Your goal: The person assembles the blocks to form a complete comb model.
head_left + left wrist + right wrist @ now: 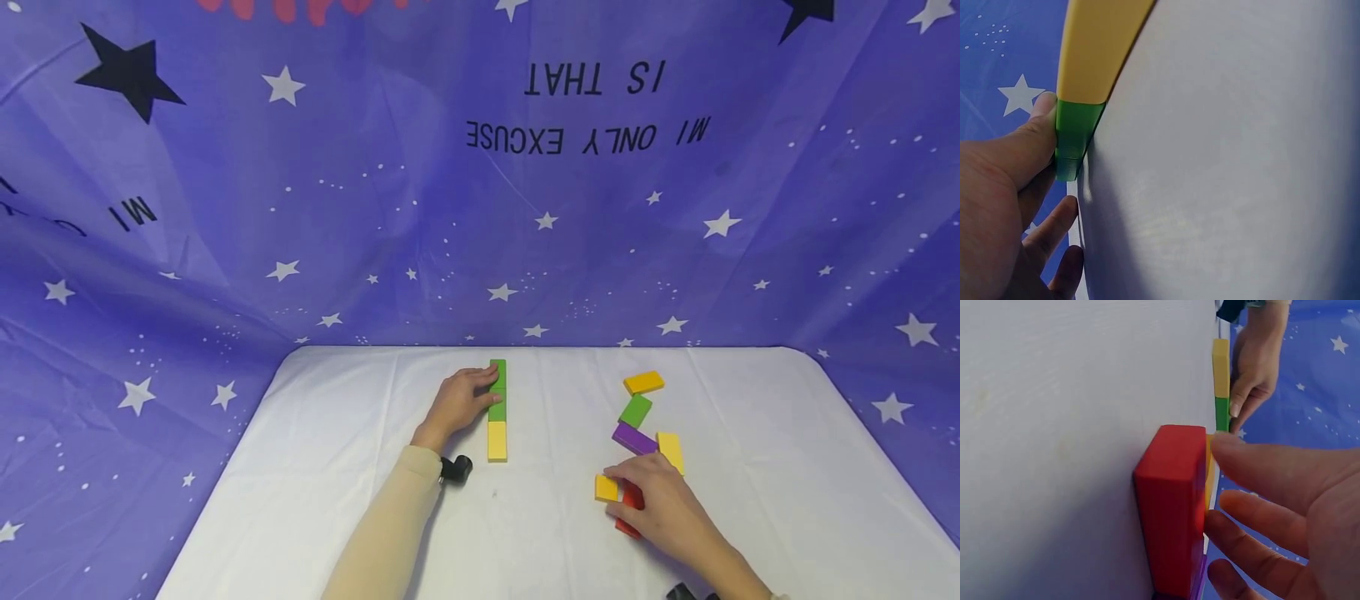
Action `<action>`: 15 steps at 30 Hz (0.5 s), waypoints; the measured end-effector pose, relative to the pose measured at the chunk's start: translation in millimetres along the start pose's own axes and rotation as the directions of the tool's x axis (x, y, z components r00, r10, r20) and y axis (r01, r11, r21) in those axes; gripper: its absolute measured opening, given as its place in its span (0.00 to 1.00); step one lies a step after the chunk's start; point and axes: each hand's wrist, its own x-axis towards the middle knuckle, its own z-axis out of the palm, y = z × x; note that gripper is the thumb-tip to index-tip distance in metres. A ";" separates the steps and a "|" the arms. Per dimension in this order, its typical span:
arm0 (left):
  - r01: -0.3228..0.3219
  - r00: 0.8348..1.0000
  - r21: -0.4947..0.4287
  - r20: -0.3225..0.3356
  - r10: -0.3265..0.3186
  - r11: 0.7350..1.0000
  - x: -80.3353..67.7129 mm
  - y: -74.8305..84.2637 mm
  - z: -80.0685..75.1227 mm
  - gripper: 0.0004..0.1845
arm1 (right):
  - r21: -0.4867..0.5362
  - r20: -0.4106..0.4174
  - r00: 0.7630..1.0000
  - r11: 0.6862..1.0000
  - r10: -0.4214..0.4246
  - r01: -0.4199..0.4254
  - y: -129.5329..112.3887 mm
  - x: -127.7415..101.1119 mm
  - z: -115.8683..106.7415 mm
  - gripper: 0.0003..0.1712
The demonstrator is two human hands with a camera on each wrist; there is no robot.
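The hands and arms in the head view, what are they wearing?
The left arm wears a long beige sleeve down to the wrist, with a small black camera strapped beside it. Both hands are bare, left hand and right hand. Another black device shows at the right wrist.

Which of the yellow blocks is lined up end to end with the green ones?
The yellow block at the near end of the row by the left hand. It butts against the green blocks; the other yellow ones lie loose on the table's right side near the right hand.
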 end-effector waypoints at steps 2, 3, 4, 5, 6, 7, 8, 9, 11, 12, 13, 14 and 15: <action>0.006 1.000 0.006 0.004 -0.006 1.000 -0.3 -0.4 0.3 0.27 | -0.010 0.009 1.000 1.000 -0.007 0.007 -1.0 1.1 1.4 0.21; 0.009 1.000 0.005 0.006 -0.009 1.000 -0.4 -0.5 0.5 0.27 | -0.014 0.013 1.000 1.000 -0.008 0.009 -1.4 1.5 1.9 0.21; 0.007 1.000 0.009 0.004 -0.007 1.000 -0.4 -0.6 0.7 0.27 | -0.016 0.017 1.000 1.000 -0.009 0.009 -1.5 2.1 2.5 0.20; 0.006 1.000 0.005 0.004 -0.006 1.000 -0.4 -0.6 0.5 0.27 | -0.014 0.019 1.000 1.000 -0.010 0.010 -1.6 2.8 2.9 0.20; 0.003 1.000 0.005 0.003 -0.003 1.000 -0.4 -0.8 0.7 0.27 | -0.012 0.021 1.000 1.000 -0.008 0.009 -1.5 3.6 3.3 0.19; -0.002 1.000 0.009 -0.001 0.002 1.000 -0.1 -1.3 1.1 0.27 | -0.011 0.023 1.000 1.000 -0.009 0.010 -1.6 4.2 3.5 0.19; -0.006 1.000 0.008 -0.004 0.006 1.000 0.2 -1.7 1.4 0.27 | -0.009 0.025 1.000 1.000 -0.009 0.009 -1.7 4.8 3.8 0.19; -0.011 1.000 0.009 -0.006 0.011 1.000 0.5 -2.2 1.7 0.27 | -0.005 0.025 1.000 1.000 -0.011 0.011 -1.8 5.3 4.2 0.19; -0.012 1.000 0.010 -0.006 0.012 1.000 1.0 -2.9 2.2 0.27 | 0.001 0.026 1.000 1.000 -0.011 0.011 -2.5 6.6 4.9 0.19; -0.013 1.000 0.012 -0.005 0.013 1.000 1.2 -3.3 2.4 0.27 | -0.003 0.026 1.000 1.000 -0.009 0.009 -3.0 7.1 5.5 0.20; -0.011 1.000 0.014 -0.004 0.011 1.000 1.4 -3.6 2.5 0.27 | -0.001 0.023 1.000 1.000 -0.009 0.009 -3.7 7.6 6.0 0.20; -0.011 1.000 0.012 -0.005 0.011 1.000 1.5 -3.6 2.3 0.27 | -0.003 0.016 1.000 1.000 -0.009 0.009 -4.4 8.1 6.7 0.21; -0.009 1.000 0.013 -0.005 0.009 1.000 1.6 -3.6 2.1 0.27 | -0.008 0.008 1.000 1.000 -0.009 0.009 -5.3 8.7 7.3 0.21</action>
